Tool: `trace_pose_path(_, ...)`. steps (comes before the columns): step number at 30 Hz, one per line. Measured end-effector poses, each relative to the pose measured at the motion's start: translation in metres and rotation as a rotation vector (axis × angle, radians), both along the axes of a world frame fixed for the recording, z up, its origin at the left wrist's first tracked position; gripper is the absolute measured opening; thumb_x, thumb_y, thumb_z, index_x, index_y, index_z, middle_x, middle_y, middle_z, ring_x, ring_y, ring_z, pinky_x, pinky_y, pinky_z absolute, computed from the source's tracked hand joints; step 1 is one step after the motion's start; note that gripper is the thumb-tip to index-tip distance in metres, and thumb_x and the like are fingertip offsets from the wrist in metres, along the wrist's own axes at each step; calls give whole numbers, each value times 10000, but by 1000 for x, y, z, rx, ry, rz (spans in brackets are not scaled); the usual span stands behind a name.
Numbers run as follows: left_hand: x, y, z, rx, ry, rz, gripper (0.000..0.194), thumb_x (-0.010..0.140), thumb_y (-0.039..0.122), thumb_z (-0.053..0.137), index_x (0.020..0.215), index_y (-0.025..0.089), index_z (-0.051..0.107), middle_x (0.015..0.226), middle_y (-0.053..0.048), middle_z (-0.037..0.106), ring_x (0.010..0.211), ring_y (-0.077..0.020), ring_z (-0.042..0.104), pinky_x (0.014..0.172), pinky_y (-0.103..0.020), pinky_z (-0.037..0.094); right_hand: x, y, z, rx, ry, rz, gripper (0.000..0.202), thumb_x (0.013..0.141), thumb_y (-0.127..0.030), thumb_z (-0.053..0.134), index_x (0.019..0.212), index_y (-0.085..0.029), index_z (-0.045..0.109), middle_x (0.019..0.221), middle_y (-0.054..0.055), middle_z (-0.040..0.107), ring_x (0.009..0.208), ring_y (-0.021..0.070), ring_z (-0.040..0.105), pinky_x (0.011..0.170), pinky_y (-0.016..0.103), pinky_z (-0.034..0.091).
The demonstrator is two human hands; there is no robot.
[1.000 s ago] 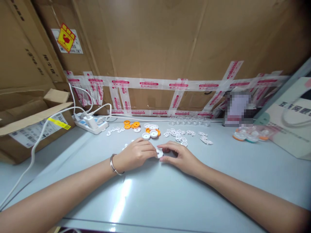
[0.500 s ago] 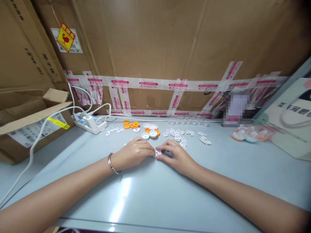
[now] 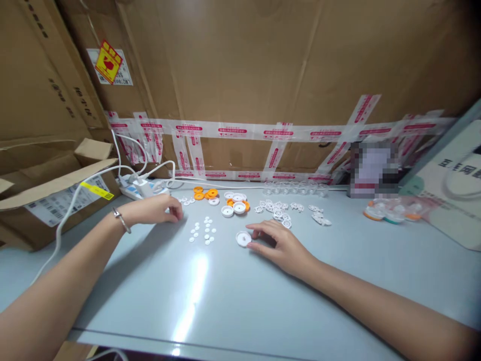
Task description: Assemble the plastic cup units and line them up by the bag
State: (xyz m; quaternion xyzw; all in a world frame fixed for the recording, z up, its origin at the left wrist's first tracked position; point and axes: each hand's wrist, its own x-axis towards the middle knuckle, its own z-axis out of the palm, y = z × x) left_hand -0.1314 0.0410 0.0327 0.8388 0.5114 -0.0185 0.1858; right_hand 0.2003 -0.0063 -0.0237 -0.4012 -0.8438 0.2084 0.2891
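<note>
My right hand (image 3: 280,243) grips the right edge of a shallow white round cap (image 3: 243,239) between thumb and fingertips. The cap lies on the table with its hollow side up, and a small greyish spot shows at its centre. Off to the left, my left hand (image 3: 163,209) has its fingers curled down and pressed together; whether anything sits between them is hidden. Right behind its fingertips are small white discs (image 3: 187,201), partly covered by the hand. More small white discs (image 3: 207,230) lie spread between my two hands.
Behind are orange rings (image 3: 199,195), white round caps (image 3: 239,207) and white openwork pieces (image 3: 278,208). Clear cups (image 3: 295,188) line the back by a large carton (image 3: 225,60). A power strip (image 3: 145,189) and open box (image 3: 71,195) stand left; capped clear parts (image 3: 389,210) lie right.
My left hand has let go of the white cap and moved left to the small discs. The cap now lies flatter, still in my right hand. The view has shifted slightly.
</note>
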Motion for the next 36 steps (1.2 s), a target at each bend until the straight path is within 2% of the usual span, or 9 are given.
trace_pose_path(10,14,-8,5,-65,16,-4,152,741,270,539,760,169,652,767,-7,665,705,-123,575,642,-182,407,2,-2,1,18,2,20,248,806,-241,555,1045,-206,609,841,37,648,828,170,580,799,329,436)
trace_pose_path(21,4,-4,4,-42,7,-32,179,747,295,540,781,173,666,781,-11,678,719,-128,592,655,-180,417,3,-3,3,20,6,37,212,818,-232,529,1005,-201,624,865,51,663,822,169,588,789,324,448)
trace_pose_path(30,12,-7,3,-41,22,-26,157,712,259,546,740,185,681,738,-3,666,686,-128,584,640,-184,414,2,-4,5,20,-9,61,214,826,-227,518,1013,-208,620,882,57,666,828,170,590,791,327,454)
trace_pose_path(36,16,-11,2,-14,95,-6,183,726,265,524,756,189,688,785,-13,676,696,-136,585,649,-197,406,2,-4,6,9,0,61,218,838,-233,500,1018,-200,619,885,59,660,835,168,584,799,323,448)
